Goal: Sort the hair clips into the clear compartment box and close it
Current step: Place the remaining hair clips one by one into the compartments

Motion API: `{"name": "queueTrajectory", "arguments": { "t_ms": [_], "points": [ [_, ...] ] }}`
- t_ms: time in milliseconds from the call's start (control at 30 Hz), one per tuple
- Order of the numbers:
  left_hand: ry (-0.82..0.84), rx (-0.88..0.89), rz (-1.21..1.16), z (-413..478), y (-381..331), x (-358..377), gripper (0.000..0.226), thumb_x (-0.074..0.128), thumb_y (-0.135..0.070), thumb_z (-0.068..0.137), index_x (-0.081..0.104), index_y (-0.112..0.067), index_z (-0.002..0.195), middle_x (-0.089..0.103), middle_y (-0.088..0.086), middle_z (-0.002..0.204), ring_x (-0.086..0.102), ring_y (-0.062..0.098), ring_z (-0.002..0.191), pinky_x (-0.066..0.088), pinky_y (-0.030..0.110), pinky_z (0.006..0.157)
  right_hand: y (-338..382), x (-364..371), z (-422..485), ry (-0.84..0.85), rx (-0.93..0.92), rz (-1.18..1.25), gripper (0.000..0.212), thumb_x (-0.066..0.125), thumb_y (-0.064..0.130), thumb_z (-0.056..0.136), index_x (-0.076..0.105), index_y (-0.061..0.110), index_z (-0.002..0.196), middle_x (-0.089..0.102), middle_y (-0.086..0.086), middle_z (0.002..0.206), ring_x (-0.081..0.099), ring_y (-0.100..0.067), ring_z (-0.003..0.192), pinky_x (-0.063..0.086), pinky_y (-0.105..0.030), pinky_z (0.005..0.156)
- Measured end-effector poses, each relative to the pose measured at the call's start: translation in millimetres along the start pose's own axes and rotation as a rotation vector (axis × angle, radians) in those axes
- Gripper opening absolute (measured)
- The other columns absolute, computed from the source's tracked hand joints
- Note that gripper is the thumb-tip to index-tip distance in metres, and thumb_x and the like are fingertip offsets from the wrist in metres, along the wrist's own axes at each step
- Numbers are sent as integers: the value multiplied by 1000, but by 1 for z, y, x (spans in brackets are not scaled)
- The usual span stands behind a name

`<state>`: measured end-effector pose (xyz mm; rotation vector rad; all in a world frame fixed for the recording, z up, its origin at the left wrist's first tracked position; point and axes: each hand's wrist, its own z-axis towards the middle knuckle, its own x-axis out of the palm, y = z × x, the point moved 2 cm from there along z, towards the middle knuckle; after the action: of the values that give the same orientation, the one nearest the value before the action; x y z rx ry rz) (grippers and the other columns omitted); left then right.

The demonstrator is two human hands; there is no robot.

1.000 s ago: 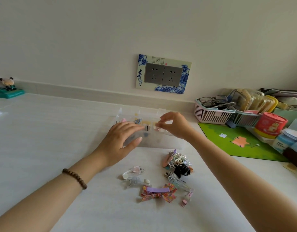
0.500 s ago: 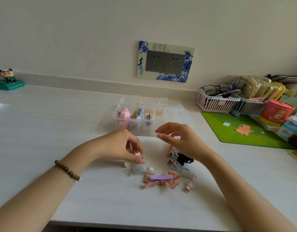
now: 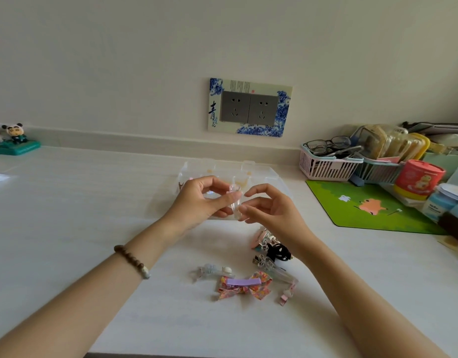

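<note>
Table [image 3: 67, 228], pale, carrying every item. Nearest the edge lies a patterned bow clip [image 3: 244, 286] with a lilac strip. Just to its left is a beaded clear clip [image 3: 212, 270], and to its right a small pink clip [image 3: 286, 297]. Beyond these sits a loose heap of clips [image 3: 264, 259], with a black clip [image 3: 278, 251] at its far side. All are unsorted and lie in front of the box, probably so they stay within easy reach. Raised above the table is one plain clear clip [image 3: 235, 202], roughly upright, pinched between thumb and fingers of the left grip [image 3: 199, 200], probably for checking or turning before a compartment is chosen. Right grip [image 3: 269, 210]: released, fingers loosely curved, thumb and forefinger apart, just beside the clip. Whether it touches the clip cannot be told; it seems ready to take over. Behind both is the clear compartment box [image 3: 273, 177], lid open, largely hidden by the hands, with some contents dimly visible. Far right are a green mat [image 3: 364, 205] and a pink basket [image 3: 326, 166]. On the wall is a socket plate [image 3: 249, 107].
</note>
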<state>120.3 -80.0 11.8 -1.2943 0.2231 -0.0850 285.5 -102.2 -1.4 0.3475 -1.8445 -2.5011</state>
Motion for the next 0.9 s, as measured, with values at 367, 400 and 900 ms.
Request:
{"name": "queueTrajectory", "arguments": {
  "t_ms": [367,400,900],
  "points": [
    [-140,426,627,20,23,-20,34,56,-55,74,63,-31,98,62,-17,89,52,4,88,44,25,79,8,-31,46,-385,15,-290,11,72,13,76,63,10,81,70,-1,71,62,-1,57,47,-13,53],
    [-127,463,727,20,24,-24,35,54,-56,75,65,-31,95,61,-18,87,49,3,86,42,26,78,6,-30,53,-393,37,-344,10,72,15,75,63,12,78,71,-2,71,62,-5,60,46,-17,53],
    [-44,336,679,15,31,-31,41,54,-66,68,67,-35,91,61,-17,99,55,6,96,45,30,84,36,-11,-19,435,-63,-639,16,71,36,78,70,24,88,71,11,95,64,-3,93,45,-22,92]
  ]
}}
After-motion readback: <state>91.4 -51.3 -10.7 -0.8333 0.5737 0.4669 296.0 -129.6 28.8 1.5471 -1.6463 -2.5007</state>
